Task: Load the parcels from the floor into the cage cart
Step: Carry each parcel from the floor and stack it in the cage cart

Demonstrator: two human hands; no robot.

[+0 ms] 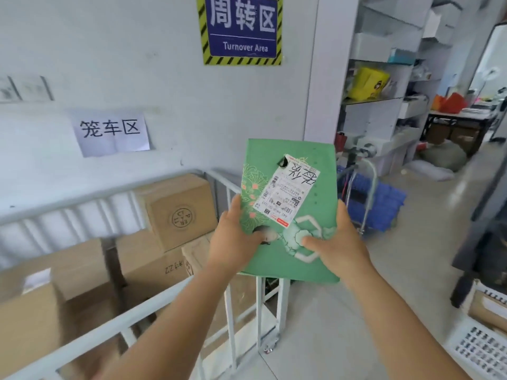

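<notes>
A flat green parcel [310, 171] with a white shipping label [288, 196] is held up in the air in front of me. My left hand [233, 242] grips its lower left edge, thumb on the top face. My right hand [337, 242] grips the lower right edge the same way. The parcel hangs above the right-hand corner of the white metal cage cart [153, 300]. Several brown cardboard boxes [178, 212] are stacked inside the cart, against the wall.
The cart stands against a white wall with paper signs. A blue crate on a trolley [381, 204] is behind the parcel to the right. Shelving [384, 78] fills the back right. A white perforated basket [482, 341] sits at the lower right on the tiled floor.
</notes>
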